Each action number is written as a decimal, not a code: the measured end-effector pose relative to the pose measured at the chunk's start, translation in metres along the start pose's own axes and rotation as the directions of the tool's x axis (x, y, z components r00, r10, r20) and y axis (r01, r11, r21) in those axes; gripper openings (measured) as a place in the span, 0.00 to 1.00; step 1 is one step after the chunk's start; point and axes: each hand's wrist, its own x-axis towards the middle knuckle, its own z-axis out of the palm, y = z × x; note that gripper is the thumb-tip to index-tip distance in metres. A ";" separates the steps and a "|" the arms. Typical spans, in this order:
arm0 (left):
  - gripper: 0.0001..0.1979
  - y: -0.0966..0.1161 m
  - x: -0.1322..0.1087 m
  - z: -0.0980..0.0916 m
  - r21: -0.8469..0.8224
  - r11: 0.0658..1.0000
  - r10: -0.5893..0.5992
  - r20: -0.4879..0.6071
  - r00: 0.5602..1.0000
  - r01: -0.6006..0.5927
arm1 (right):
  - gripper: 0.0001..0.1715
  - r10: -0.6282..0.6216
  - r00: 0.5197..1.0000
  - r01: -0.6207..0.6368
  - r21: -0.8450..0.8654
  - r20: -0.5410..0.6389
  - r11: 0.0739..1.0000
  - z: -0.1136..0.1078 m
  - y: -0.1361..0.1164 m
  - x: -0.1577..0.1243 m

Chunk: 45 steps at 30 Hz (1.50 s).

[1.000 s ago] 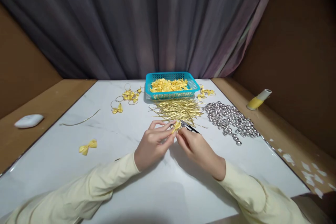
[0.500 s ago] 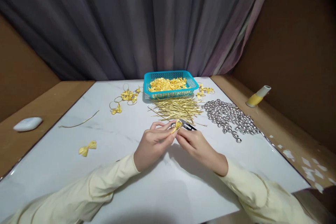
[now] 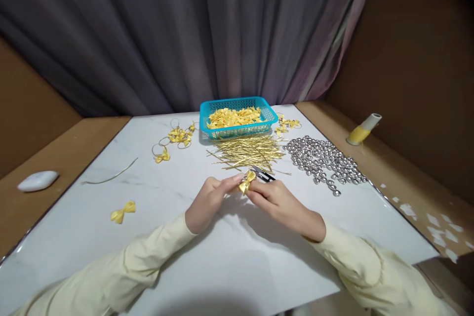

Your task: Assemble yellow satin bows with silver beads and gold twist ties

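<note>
Between my hands, above the table's middle, is a yellow ribbon bow (image 3: 247, 182) with a small silver bit at its left edge. My right hand (image 3: 285, 205) pinches the bow from the right. At its left edge, my left hand (image 3: 213, 200) is closed, thumb and fingertips meeting at the bow; exactly what they pinch is partly hidden. Just behind my right fingers lie black-handled snips (image 3: 263, 174). Beyond them spreads a pile of gold wire ties (image 3: 248, 152). A heap of shiny silver beads (image 3: 322, 160) lies to the right.
A blue basket (image 3: 239, 132) of yellow bows stands at the back. Bows with wire loops (image 3: 179, 136) lie left of it, others (image 3: 289, 123) right. A loose bow (image 3: 123, 212) and single tie (image 3: 111, 177) are at left. A yellow-white tube (image 3: 363, 131) stands right.
The bow has turned so its front faces me more. My left hand has shifted slightly left and its fingers have drawn lower; the view has tilted a little.
</note>
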 end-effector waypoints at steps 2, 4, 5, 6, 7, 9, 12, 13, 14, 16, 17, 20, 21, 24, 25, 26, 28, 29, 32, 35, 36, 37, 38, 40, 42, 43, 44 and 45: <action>0.17 0.002 0.001 0.000 -0.007 1.000 -0.026 0.005 1.000 0.026 | 0.14 -0.009 1.000 0.009 0.001 0.007 1.000 -0.001 -0.001 0.000; 0.15 0.003 0.002 0.000 -0.033 0.999 -0.033 0.024 0.999 0.034 | 0.14 -0.016 1.000 0.016 0.005 0.005 1.000 -0.002 -0.001 0.000; 0.14 0.003 0.002 0.000 -0.052 0.998 -0.034 0.037 0.999 0.035 | 0.14 -0.016 1.000 0.016 0.007 0.002 1.000 -0.002 -0.001 0.000; 0.13 0.002 0.003 0.000 -0.067 0.997 -0.038 0.051 0.998 0.041 | 0.14 -0.015 1.000 0.015 0.011 -0.002 1.000 -0.002 -0.001 0.000; 0.14 0.002 0.003 -0.001 -0.078 0.996 -0.044 0.062 0.997 0.049 | 0.14 -0.013 1.000 0.013 0.015 -0.007 1.000 -0.003 -0.001 0.000; 0.14 0.001 0.003 -0.002 -0.099 0.994 -0.044 0.081 0.996 0.052 | 0.14 -0.007 1.000 0.008 0.021 -0.016 1.000 -0.003 -0.001 0.001; 0.11 0.002 0.004 -0.002 -0.123 0.992 -0.026 0.094 0.995 0.038 | 0.14 -0.002 1.000 0.002 0.018 -0.023 1.000 -0.002 0.001 0.002; 0.10 0.003 0.005 -0.002 -0.125 0.991 -0.028 0.095 0.995 0.040 | 0.13 -0.004 1.000 0.005 0.013 -0.024 1.000 -0.001 0.001 0.002; 0.09 0.004 0.005 -0.002 -0.124 0.991 -0.038 0.095 0.995 0.050 | 0.13 -0.010 1.000 0.010 0.007 -0.022 1.000 -0.001 0.002 0.002; 0.08 0.006 0.006 -0.002 -0.114 0.990 -0.068 0.092 0.993 0.079 | 0.13 -0.025 1.000 0.025 -0.011 -0.019 1.000 -0.001 0.003 0.002; 0.07 0.006 0.006 -0.002 -0.114 0.989 -0.084 0.093 0.992 0.094 | 0.13 -0.031 0.999 0.031 -0.023 -0.016 0.999 -0.001 0.003 0.001; 0.07 0.007 0.006 -0.002 -0.146 0.979 -0.129 0.114 0.985 0.145 | 0.13 -0.039 0.999 0.039 -0.055 -0.014 0.998 -0.002 0.004 0.001; 0.07 0.007 0.006 -0.002 -0.163 0.973 -0.142 0.125 0.982 0.161 | 0.13 -0.040 0.999 0.039 -0.060 -0.016 0.997 -0.002 0.004 0.001; 0.08 0.007 0.005 -0.001 -0.187 0.966 -0.152 0.153 0.976 0.180 | 0.13 -0.033 0.999 0.032 -0.052 -0.021 0.998 -0.002 0.004 0.001; 0.08 0.008 0.005 0.000 -0.185 0.967 -0.146 0.156 0.977 0.174 | 0.13 -0.028 0.999 0.027 -0.047 -0.023 0.999 -0.002 0.004 0.001; 0.09 0.009 0.004 0.001 -0.182 0.969 -0.138 0.156 0.978 0.166 | 0.13 -0.022 0.999 0.021 -0.043 -0.026 0.999 -0.003 0.004 0.001; 0.09 0.010 0.004 0.004 -0.177 0.973 -0.120 0.147 0.982 0.145 | 0.12 -0.013 0.999 0.012 -0.030 -0.029 0.999 -0.003 0.004 0.001; 0.08 0.011 0.004 0.006 -0.177 0.975 -0.113 0.138 0.984 0.137 | 0.12 -0.010 0.999 0.009 -0.021 -0.032 1.000 -0.003 0.004 0.001; 0.08 0.012 0.005 0.010 -0.186 0.976 -0.097 0.112 0.989 0.117 | 0.12 0.004 0.999 -0.002 0.024 -0.048 1.000 -0.004 0.004 0.001; 0.08 0.011 0.007 0.012 -0.211 0.971 -0.092 0.099 0.991 0.112 | 0.12 0.022 0.997 -0.016 0.084 -0.067 0.996 -0.005 0.002 0.001; 0.08 0.011 0.008 0.012 -0.219 0.969 -0.091 0.098 0.991 0.111 | 0.12 0.026 0.997 -0.019 0.105 -0.072 0.994 -0.005 0.001 0.001; 0.08 0.010 0.009 0.012 -0.225 0.968 -0.092 0.097 0.991 0.112 | 0.12 0.031 0.997 -0.022 0.122 -0.074 0.992 -0.005 0.001 0.001; 0.08 0.010 0.009 0.012 -0.229 0.967 -0.092 0.097 0.991 0.112 | 0.12 0.035 0.997 -0.024 0.136 -0.075 0.990 -0.004 0.001 0.001; 0.08 0.008 0.010 0.011 -0.233 0.967 -0.088 0.092 0.992 0.107 | 0.11 0.041 0.996 -0.029 0.154 -0.078 0.988 -0.004 0.001 0.000; 0.08 0.008 0.010 0.010 -0.232 0.967 -0.083 0.088 0.993 0.101 | 0.12 0.051 0.996 -0.038 0.173 -0.073 0.984 -0.003 0.001 0.000; 0.08 0.007 0.010 0.009 -0.230 0.968 -0.080 0.088 0.993 0.098 | 0.13 0.056 0.996 -0.043 0.185 -0.069 0.982 -0.002 0.001 0.000; 0.08 0.007 0.010 0.009 -0.229 0.969 -0.077 0.087 0.993 0.095 | 0.14 0.062 0.996 -0.048 0.199 -0.065 0.979 -0.002 0.001 0.000; 0.07 0.007 0.010 0.009 -0.229 0.969 -0.075 0.083 0.994 0.092 | 0.14 0.069 0.996 -0.054 0.214 -0.063 0.975 -0.001 0.001 0.000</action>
